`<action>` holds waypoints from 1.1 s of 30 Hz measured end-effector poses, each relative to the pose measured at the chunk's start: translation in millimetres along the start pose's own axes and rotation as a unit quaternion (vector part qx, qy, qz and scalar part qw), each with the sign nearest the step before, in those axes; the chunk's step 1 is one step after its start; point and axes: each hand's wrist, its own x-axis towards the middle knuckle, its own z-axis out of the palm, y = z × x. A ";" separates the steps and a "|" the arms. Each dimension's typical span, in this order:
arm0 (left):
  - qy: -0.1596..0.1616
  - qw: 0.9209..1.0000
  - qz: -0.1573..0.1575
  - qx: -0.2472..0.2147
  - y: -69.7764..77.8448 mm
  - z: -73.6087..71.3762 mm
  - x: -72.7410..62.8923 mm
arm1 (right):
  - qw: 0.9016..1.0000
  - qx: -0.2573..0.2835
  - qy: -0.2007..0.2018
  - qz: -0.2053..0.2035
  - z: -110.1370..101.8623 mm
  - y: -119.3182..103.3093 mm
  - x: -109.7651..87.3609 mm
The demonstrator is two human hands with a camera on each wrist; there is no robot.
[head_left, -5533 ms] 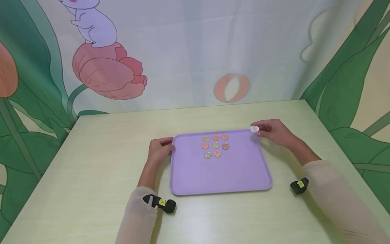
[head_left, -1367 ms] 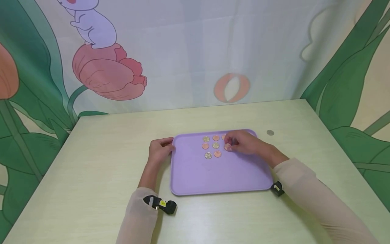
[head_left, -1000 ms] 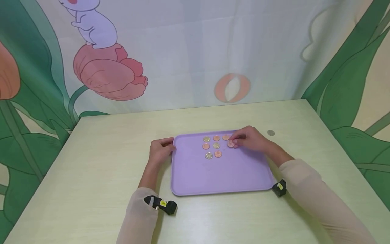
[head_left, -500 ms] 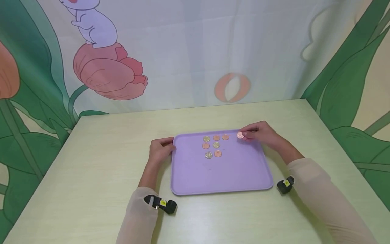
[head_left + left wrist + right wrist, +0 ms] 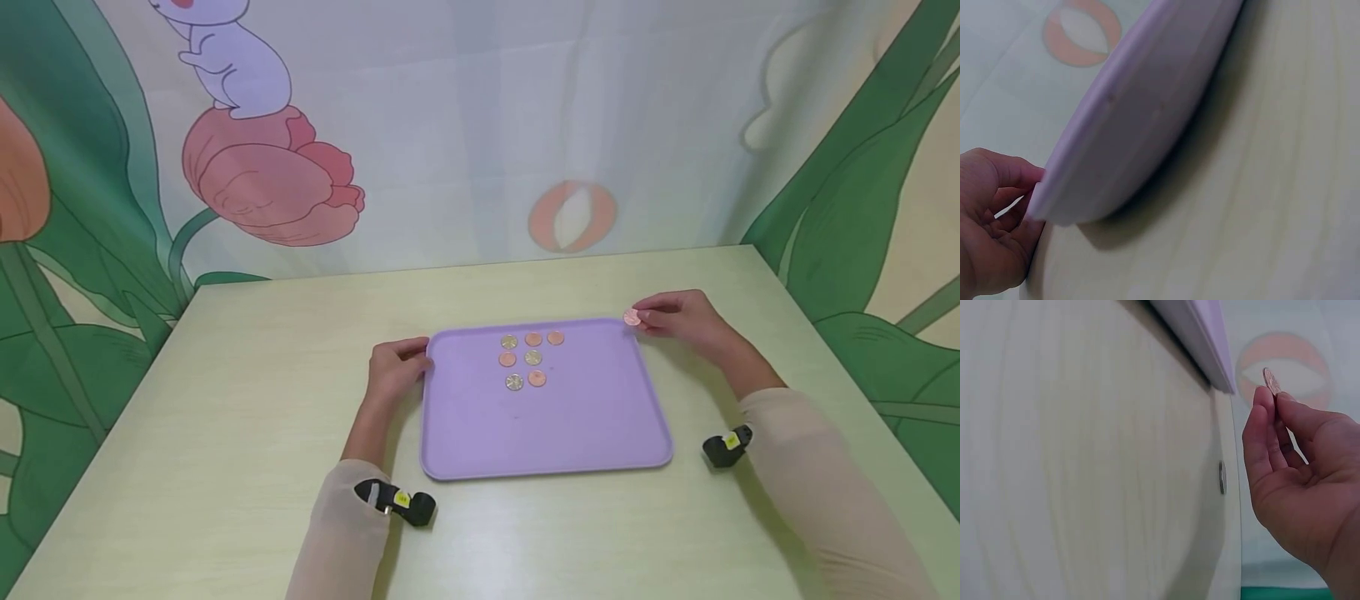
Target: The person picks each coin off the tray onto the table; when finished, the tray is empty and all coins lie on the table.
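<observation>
My right hand (image 5: 678, 321) pinches a copper-coloured coin (image 5: 632, 317) between thumb and fingertips, just past the far right corner of a purple tray (image 5: 480, 433). In the right wrist view that coin (image 5: 1270, 381) is held up on edge, above the table. A silver coin (image 5: 1222, 477) lies on the table below; in the head view the right hand hides it. My left hand (image 5: 393, 371) holds the tray's left rim near its far corner. Several coins remain grouped on the tray's far half, among them a copper coin (image 5: 537, 378) and a silver-looking coin (image 5: 513, 382).
The pale wooden table (image 5: 247, 417) extends around the tray. At its far edge hangs a printed curtain (image 5: 450, 150) with flowers and leaves. A small black camera (image 5: 412, 507) sits on the left sleeve, another black camera (image 5: 727, 447) on the right.
A silver coin was carried off the tray and set on the table. My right hand then lifted a copper coin from the group and moved right with it. My left hand stayed put.
</observation>
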 end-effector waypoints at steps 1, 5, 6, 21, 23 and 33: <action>-0.001 1.000 0.001 -0.002 0.1 0.4 0.2 | 1.000 0.006 0.003 0.001 -3.9 2.3 -0.2; -0.001 1.000 0.006 -0.004 0.4 1.5 1.2 | 0.999 0.036 0.017 0.012 -19.5 12.2 -0.8; 0.000 1.000 0.007 -0.001 0.2 1.6 1.5 | 0.999 0.035 0.024 0.018 -23.2 14.5 -1.0; 0.003 1.000 0.010 0.003 -3.0 1.0 0.5 | 0.992 -0.052 0.076 0.089 -59.7 40.8 -9.6; 0.002 1.000 0.007 0.001 -3.1 0.7 0.1 | 0.992 -0.048 0.074 0.091 -61.9 40.7 -9.1; 0.005 1.000 0.011 0.000 -3.4 1.2 2.7 | 0.992 -0.068 0.048 0.099 -69.6 38.3 -6.5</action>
